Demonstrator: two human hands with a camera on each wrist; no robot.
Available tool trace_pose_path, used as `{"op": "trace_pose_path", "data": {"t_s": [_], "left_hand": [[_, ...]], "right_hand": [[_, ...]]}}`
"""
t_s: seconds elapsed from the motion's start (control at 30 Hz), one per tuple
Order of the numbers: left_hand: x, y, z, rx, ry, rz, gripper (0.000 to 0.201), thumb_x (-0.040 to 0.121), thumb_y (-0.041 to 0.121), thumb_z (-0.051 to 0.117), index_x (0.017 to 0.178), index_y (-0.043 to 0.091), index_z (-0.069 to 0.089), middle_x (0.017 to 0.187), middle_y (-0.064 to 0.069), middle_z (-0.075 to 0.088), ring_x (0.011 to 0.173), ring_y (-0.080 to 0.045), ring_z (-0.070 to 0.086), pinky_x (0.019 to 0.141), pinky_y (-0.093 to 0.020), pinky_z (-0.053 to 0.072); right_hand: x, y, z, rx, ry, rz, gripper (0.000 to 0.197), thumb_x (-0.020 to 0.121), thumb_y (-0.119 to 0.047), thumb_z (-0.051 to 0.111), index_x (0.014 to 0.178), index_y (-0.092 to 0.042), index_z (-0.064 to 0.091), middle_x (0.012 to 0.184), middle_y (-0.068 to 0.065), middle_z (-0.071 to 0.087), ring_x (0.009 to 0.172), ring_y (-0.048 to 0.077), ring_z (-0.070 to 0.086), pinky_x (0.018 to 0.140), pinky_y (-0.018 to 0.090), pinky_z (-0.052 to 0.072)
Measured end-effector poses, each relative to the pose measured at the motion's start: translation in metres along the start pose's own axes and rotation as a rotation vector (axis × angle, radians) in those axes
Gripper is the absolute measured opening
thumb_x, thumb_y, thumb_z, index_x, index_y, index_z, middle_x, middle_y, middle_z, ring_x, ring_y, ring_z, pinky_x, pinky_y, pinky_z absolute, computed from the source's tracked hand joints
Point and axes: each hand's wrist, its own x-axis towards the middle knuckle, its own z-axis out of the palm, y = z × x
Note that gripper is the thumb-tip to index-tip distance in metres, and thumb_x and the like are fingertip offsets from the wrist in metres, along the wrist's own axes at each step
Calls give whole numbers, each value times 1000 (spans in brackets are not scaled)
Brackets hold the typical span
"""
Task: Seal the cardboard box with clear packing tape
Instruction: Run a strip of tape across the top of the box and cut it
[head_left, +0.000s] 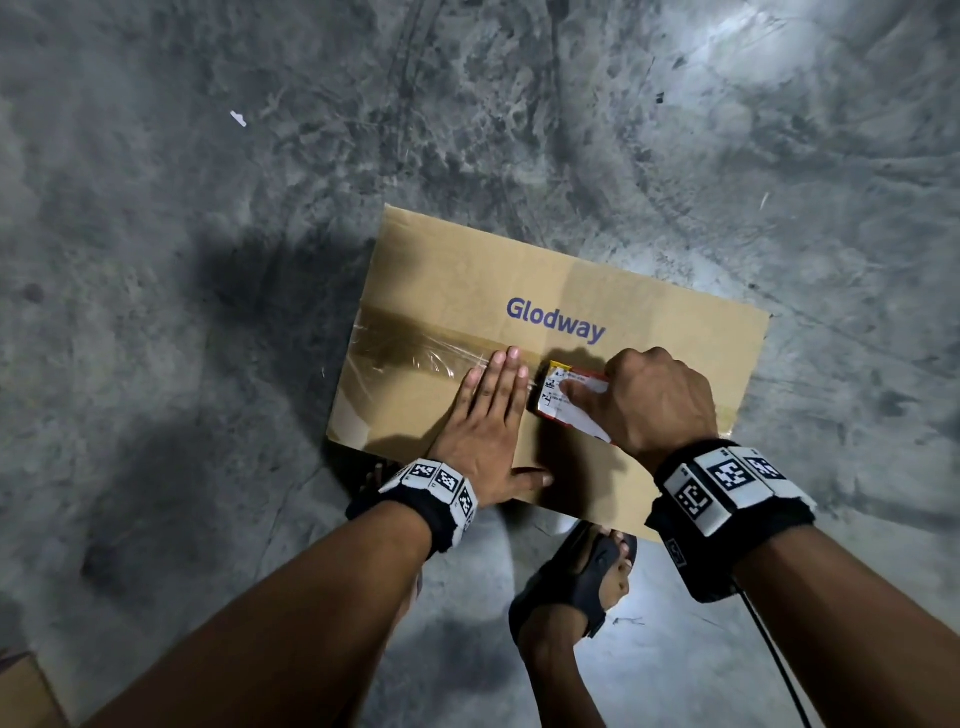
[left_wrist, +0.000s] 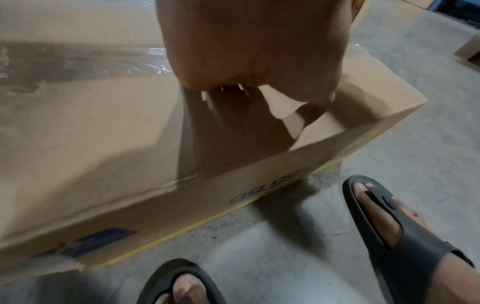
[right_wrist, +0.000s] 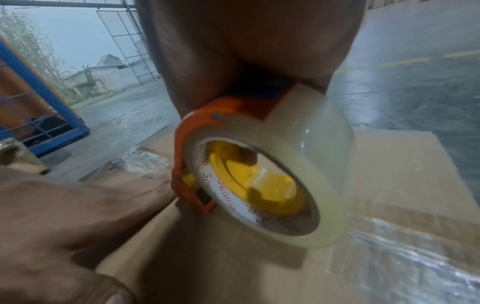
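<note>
A closed brown cardboard box (head_left: 571, 291) printed "Glodway" lies on the concrete floor. Clear tape (head_left: 410, 353) runs along its centre seam from the left edge. My left hand (head_left: 491, 410) lies flat on the box top, fingers straight, pressing the tape's end. Just right of it, my right hand (head_left: 649, 400) grips an orange tape dispenser (head_left: 563, 397) that stands on the seam. The right wrist view shows the clear tape roll (right_wrist: 283, 174) with a yellow core in its orange frame (right_wrist: 187, 164), resting on the box (right_wrist: 389, 164), with the left hand (right_wrist: 64, 222) beside it.
My two feet in black sandals (left_wrist: 394, 230) stand on the floor (head_left: 208, 208) against the box's near side (left_wrist: 182, 201). A small white scrap (head_left: 238, 118) lies far left. Another cardboard piece (head_left: 21, 691) shows at the bottom left. A blue rack (right_wrist: 46, 107) stands beyond.
</note>
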Motion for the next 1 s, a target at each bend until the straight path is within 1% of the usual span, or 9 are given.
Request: {"op": "trace_pose_path", "data": {"t_s": [0.07,0.2,0.27,0.4,0.5,0.7,0.83,0.93,1.0], "left_hand": [[1,0,1,17,-13,-4,129,73,88,35,150,1,-22,158,-19,-31,147,-31,-30,123,-50,-4],[0,-2,0,22,-17,-17,132,71,88,40,150,4,-25,158,-15,-34,147,-28,-30,123,-49,-2],[0,-2,0,25,-20,-2,131,72,87,40,149,4,-27,157,-14,-37,146,-27,-33,123,-48,-4],[0,-2,-2,42,-38,-15,131,72,88,37,147,4,-31,155,-14,-40,145,-27,-35,123,-47,-8],[1,0,-1,49,-45,-25,131,71,90,33,146,3,-32,155,-15,-39,145,-28,-34,123,-48,-8],[1,2,-3,44,-44,-29,133,71,90,35,145,3,-32,155,-15,-40,145,-28,-35,123,-48,-8],[-3,17,-10,-58,-30,-38,131,74,75,52,147,5,-31,154,-18,-40,145,-33,-33,123,-49,-5],[1,44,-14,-101,49,56,116,83,69,45,150,7,-26,156,-14,-38,146,-32,-31,123,-48,-5],[10,64,-11,-99,78,104,114,83,69,45,152,7,-22,158,-11,-34,147,-28,-29,124,-47,-3]], "right_hand": [[-1,3,0,-17,-8,-30,60,99,-63,52,114,-9,73,114,20,72,104,40,71,77,38,45],[-7,16,-1,13,-23,-39,65,98,-68,50,115,-10,74,114,22,71,105,41,70,82,40,51],[-12,32,-2,25,-23,-14,66,97,-69,51,112,-10,75,111,21,72,102,41,71,79,39,49],[-22,73,-5,30,-31,60,67,92,-74,54,103,-13,79,97,20,71,96,41,72,75,38,49],[-27,93,-7,2,-48,110,66,91,-74,55,100,-14,80,83,13,57,93,39,71,70,33,41],[-19,89,1,-25,-54,93,62,96,-67,55,106,-10,75,105,19,72,98,39,71,73,35,39],[-17,85,4,-35,-48,97,59,98,-64,55,107,-9,75,107,20,72,99,39,71,73,35,39],[-16,83,3,-29,-31,97,61,96,-66,56,105,-9,75,105,20,73,98,39,71,74,36,42],[-15,84,4,-20,-23,92,62,95,-67,57,104,-9,75,106,21,73,100,40,71,75,36,41]]}}
